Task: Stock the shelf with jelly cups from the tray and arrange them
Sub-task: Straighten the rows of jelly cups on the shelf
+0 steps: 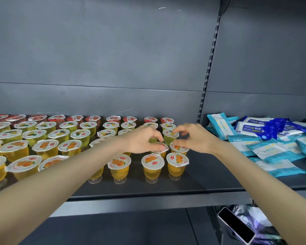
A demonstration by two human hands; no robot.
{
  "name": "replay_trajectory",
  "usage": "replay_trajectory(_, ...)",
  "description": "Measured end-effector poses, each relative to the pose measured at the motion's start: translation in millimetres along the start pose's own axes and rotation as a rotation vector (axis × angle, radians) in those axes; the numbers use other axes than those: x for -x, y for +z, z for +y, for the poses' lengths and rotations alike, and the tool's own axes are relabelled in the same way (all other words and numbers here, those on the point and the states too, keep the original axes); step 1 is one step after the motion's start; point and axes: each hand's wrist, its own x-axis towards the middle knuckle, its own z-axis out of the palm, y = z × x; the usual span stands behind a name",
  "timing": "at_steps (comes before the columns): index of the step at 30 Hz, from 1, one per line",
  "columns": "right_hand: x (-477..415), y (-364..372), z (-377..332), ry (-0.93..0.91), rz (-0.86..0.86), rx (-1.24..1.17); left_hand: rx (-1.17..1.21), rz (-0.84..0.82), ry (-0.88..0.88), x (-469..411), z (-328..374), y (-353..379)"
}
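Note:
Rows of jelly cups stand on the dark shelf (210,175): red ones at the back, green in the middle, orange at the front. My left hand (141,139) curls over an orange cup (162,147) in the second row from the front and grips its lid rim. My right hand (191,137) pinches the rim of the neighbouring orange cup (178,148), with its fingers also near a green cup (170,134) behind. Three orange cups, the rightmost one (177,160) among them, stand in front of my hands. No tray is in view.
Blue and white wet-wipe packs (272,144) lie piled on the shelf to the right, past the slotted upright (208,80). A phone-like device (236,227) sits on bags below the shelf at the lower right. Bare shelf shows in front of the cups.

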Motion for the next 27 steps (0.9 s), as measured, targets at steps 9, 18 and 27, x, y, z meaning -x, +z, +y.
replay_trajectory(9, 11, 2, -4, 0.002, -0.116, -0.036, 0.005, -0.101, -0.010, -1, 10, -3)
replay_trajectory(18, 4, 5, -13, -0.015, -0.127, -0.045, -0.038, -0.064, -0.121, -3, 4, -3)
replay_trajectory(27, 1, 6, -14, -0.035, -0.150, 0.004, -0.037, -0.028, -0.118, 5, 0, -2)
